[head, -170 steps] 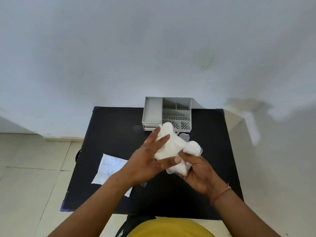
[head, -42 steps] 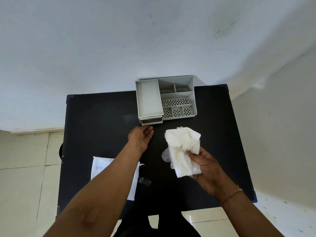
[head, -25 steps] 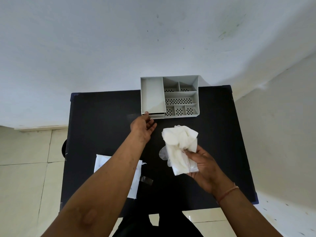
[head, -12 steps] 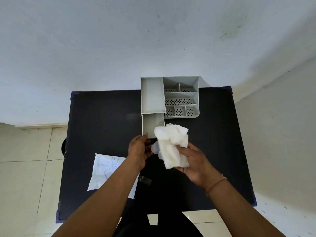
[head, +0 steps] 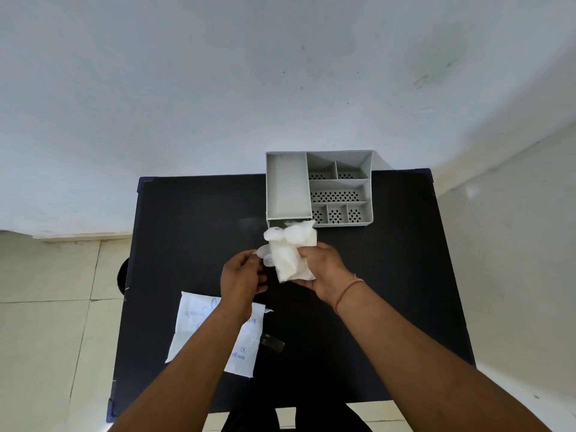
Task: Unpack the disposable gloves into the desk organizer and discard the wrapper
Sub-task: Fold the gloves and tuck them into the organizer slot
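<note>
A crumpled bundle of white disposable gloves [head: 290, 252] is held up by my right hand [head: 325, 271], which grips its lower right side. The bundle's top hangs over the pulled-out drawer [head: 274, 223] of the grey desk organizer [head: 370, 188] and hides most of that drawer. My left hand [head: 241, 275] is just left of the bundle with loosely curled fingers. Its fingertips are at a translucent glove finger that sticks out of the bundle. The empty white wrapper [head: 187, 330] lies flat on the black table [head: 389, 275], partly under my left forearm.
The organizer stands at the table's far edge against a white wall, with one long bin on the left and several perforated compartments on the right. A small clear torn strip [head: 273, 341] lies near the wrapper. Tiled floor surrounds the table.
My left hand pulled the drawer out, then let go and drew back beside the gloves. My right hand carried the bundle forward and left, over the drawer.
</note>
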